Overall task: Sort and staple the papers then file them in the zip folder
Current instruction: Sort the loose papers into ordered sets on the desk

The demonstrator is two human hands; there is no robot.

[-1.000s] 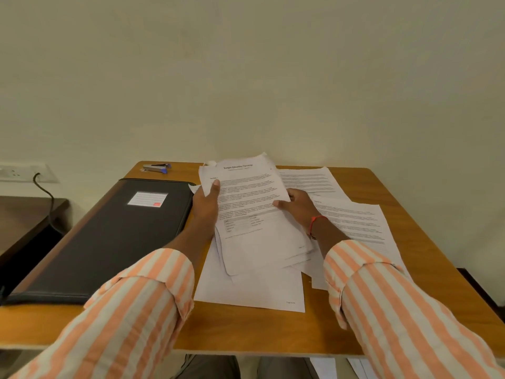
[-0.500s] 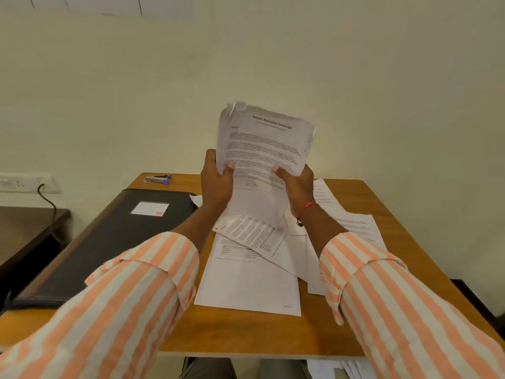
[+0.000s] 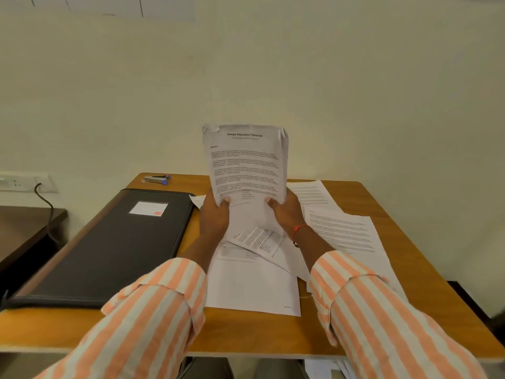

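A stack of printed papers (image 3: 246,162) stands upright above the desk, its top page headed "Sample Education Transcript". My left hand (image 3: 214,217) grips its lower left edge and my right hand (image 3: 287,214) grips its lower right edge. Loose printed sheets (image 3: 254,280) lie spread on the desk under and to the right of my hands. The black zip folder (image 3: 114,247) lies closed on the left of the desk. A small stapler (image 3: 157,179) with blue ends rests at the far left corner.
The wooden desk (image 3: 273,335) stands against a plain wall. A wall socket (image 3: 26,183) with a black cable is at the left, above a dark side table (image 3: 21,228). More papers (image 3: 328,369) show below the desk's front edge.
Both hands lifted the stack off the desk and stood it upright. Since half a second ago the stack has straightened and its sheets have come together.
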